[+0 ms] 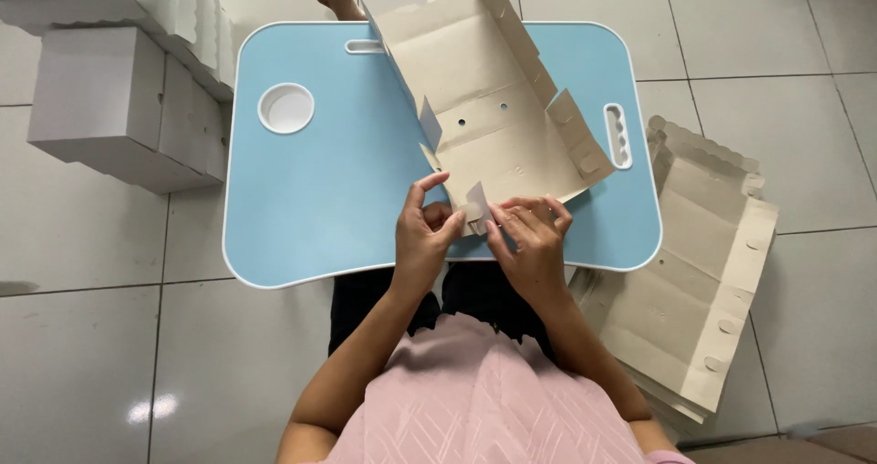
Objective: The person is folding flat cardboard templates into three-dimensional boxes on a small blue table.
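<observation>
Both hands work the near edge of a flat-cut cardboard box blank (493, 108) lying half-folded on the blue worktop (311, 199). The left hand (422, 236) pinches a small flap (475, 206), its grip closed on it. The right hand (534, 240) seems to press the same flap, fingers curled. Flat blanks (703, 272) lie stacked on the floor.

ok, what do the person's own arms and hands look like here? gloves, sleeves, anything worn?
Both are bare: no gloves on the left hand or the right hand, and no rings, watch or bracelets show. The forearms are uncovered up to the bottom edge of the picture. The only clothing near them is a pink top with a faint woven zigzag pattern, over dark trousers.
</observation>
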